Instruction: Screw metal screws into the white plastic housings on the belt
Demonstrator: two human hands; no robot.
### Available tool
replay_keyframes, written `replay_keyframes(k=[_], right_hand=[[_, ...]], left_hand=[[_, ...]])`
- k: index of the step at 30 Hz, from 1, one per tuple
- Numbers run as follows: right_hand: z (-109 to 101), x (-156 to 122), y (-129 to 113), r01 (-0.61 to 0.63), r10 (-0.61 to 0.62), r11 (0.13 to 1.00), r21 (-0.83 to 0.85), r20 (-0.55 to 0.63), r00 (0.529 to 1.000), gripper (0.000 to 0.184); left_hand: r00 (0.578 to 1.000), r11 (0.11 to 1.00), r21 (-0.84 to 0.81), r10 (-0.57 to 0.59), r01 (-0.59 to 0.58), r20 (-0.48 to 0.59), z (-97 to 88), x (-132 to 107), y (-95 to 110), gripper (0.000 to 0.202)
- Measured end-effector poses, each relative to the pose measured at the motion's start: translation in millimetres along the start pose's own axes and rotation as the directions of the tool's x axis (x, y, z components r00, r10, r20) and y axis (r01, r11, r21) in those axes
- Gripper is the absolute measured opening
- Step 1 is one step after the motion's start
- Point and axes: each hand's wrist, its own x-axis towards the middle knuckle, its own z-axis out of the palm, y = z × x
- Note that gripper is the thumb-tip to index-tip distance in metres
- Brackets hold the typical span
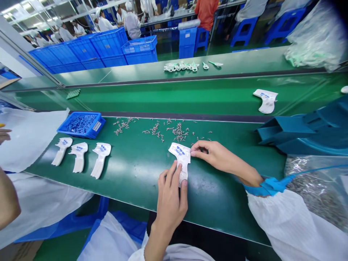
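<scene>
A white T-shaped plastic part [181, 156] with small blue pieces on its head lies on the green table [136, 170] in front of me. My left hand [170, 199] rests on the part's stem, fingers stretched flat to hold it down. My right hand [216, 156] is at the part's right edge, fingertips pinched together on something too small to make out. Just beyond lie several small loose metal pieces [178, 131].
Three more white parts [80, 156] lie in a row at the left, by a blue tray [81, 125] of small blue pieces. Another white part [266, 99] sits on the green conveyor. A blue machine [307, 130] stands at right. A co-worker's sleeve [29, 137] is at left.
</scene>
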Motion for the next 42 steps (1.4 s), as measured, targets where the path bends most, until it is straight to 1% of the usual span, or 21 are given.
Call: replay_keyframes(k=[2,4,6,9,12,16,21,26,28,31,34,37,40,42], right_hand=[[6,-4,-13,-0.016,0.005,0.996,0.088,0.126,0.992,0.027],[14,-8,-25,-0.023,-0.015,0.987,0.156,0.235,0.972,0.027],[21,-10,-34,-0.037,-0.026,0.979,0.202,0.299,0.954,0.029],[28,-10,-36,-0.074,-0.016,0.963,0.258,0.331,0.943,0.031],[29,-9,-32,-0.083,-0.018,0.953,0.292,0.328,0.944,0.028],[28,-9,-30,-0.017,-0.030,0.985,0.173,0.265,0.964,0.021],[29,-12,-34,0.027,-0.041,0.998,0.053,0.277,0.960,0.019],[27,-13,-33,0.056,-0.053,0.998,-0.002,0.276,0.960,0.023],[26,-12,-30,0.049,-0.043,0.999,-0.019,0.245,0.969,0.025],[25,-10,-28,0.018,-0.006,0.998,-0.059,0.193,0.981,0.026],[26,-10,-30,-0.012,0.034,0.995,-0.101,0.218,0.975,0.025],[27,-10,-33,-0.022,0.060,0.985,-0.168,0.221,0.973,0.025],[27,-10,-34,-0.016,0.064,0.973,-0.232,0.201,0.977,0.025],[27,-9,-33,-0.008,0.063,0.967,-0.253,0.212,0.975,0.025]], left_hand=[[0.994,0.994,-0.109,-0.021,0.009,-0.106,-1.5,-1,-2,0.034],[0.983,0.986,-0.165,-0.048,0.018,-0.176,-2.4,-2,-3,0.022],[0.977,0.983,-0.180,-0.068,0.031,-0.203,-2.5,-2,-3,0.014],[0.975,0.984,-0.178,-0.072,0.034,-0.212,-1.9,-2,-3,0.009],[0.972,0.983,-0.175,-0.086,0.047,-0.221,-0.9,-1,-4,0.010],[0.968,0.983,-0.166,-0.112,0.075,-0.224,0.7,-1,-5,0.011],[0.970,0.990,-0.126,-0.090,0.062,-0.228,2.2,-2,-5,0.014],[0.974,0.995,-0.098,-0.046,0.025,-0.222,2.5,-1,-4,0.016],[0.976,0.996,-0.088,-0.035,0.016,-0.217,2.9,-1,-4,0.020],[0.981,0.999,-0.028,-0.044,0.040,-0.190,4.7,-1,-3,0.033],[0.990,0.997,0.043,-0.063,0.069,-0.126,7.3,0,-2,0.041],[0.992,0.994,0.063,-0.080,0.087,-0.096,8.5,0,-1,0.040],[0.992,0.994,0.060,-0.087,0.093,-0.096,8.0,1,0,0.039],[0.992,0.994,0.058,-0.088,0.093,-0.096,7.4,1,1,0.039]])
